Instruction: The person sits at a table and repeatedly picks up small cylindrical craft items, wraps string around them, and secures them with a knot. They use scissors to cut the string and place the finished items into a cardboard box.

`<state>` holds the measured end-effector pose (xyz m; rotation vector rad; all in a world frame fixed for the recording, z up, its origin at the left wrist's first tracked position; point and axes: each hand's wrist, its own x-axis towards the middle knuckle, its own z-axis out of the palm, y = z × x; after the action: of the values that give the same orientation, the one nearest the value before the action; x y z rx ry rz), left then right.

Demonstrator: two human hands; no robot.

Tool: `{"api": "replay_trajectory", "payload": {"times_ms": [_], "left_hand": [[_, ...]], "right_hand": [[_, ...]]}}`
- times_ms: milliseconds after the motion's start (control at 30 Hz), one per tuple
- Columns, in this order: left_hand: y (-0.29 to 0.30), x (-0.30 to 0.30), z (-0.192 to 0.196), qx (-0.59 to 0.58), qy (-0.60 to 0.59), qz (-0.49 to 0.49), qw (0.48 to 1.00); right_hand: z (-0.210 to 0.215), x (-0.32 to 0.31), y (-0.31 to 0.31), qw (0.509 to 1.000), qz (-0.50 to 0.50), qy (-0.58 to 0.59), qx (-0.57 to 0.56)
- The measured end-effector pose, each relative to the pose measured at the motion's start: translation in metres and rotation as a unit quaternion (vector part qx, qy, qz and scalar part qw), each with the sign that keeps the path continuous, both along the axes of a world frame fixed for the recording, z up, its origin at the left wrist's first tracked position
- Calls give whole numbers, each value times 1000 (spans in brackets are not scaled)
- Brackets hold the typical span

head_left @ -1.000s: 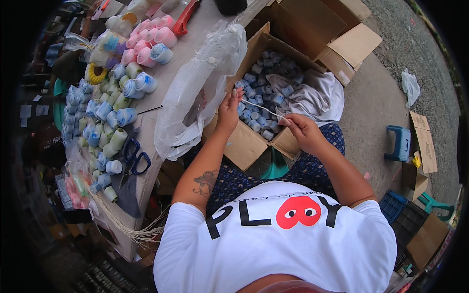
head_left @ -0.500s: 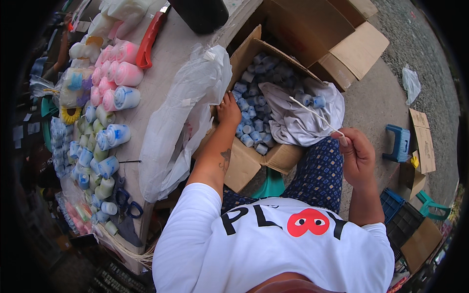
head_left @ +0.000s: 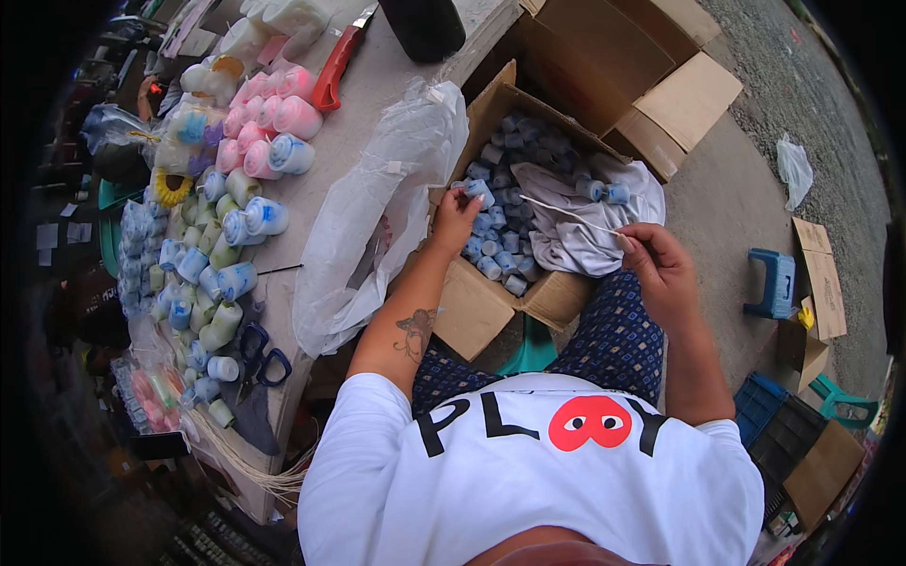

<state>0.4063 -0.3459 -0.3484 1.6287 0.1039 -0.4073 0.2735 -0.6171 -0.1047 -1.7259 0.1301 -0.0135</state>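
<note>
Pinching a white cord (head_left: 571,218) at one end, the right hand (head_left: 661,267) clamped thumb and finger | cord reached left from that grip | left hand (head_left: 455,223), farther left, clasped a blue-and-white cup (head_left: 480,193) | cardboard box (head_left: 472,309) lay beneath

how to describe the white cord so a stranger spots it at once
Find the open cardboard box at upper centre, then the pale cloth at its right side. In front of that cloth stretches the white cord, pinched by the right hand. It is far thinner than the chunky blue-and-white cylinders and apart from the bunched strands at lower left.
</note>
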Motion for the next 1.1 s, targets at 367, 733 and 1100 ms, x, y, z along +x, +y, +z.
{"api": "replay_trajectory", "payload": {"times_ms": [367, 733, 1100], "left_hand": [[12, -104, 178, -439, 127, -28, 889], [21, -145, 188, -484, 113, -11, 868], [5, -158, 203, -438, 95, 9, 894]], "right_hand": [[-9, -54, 33, 989, 43, -91, -109], [-6, -79, 52, 977, 63, -161, -125], [-4, -84, 57, 972, 66, -169, -149]]}}
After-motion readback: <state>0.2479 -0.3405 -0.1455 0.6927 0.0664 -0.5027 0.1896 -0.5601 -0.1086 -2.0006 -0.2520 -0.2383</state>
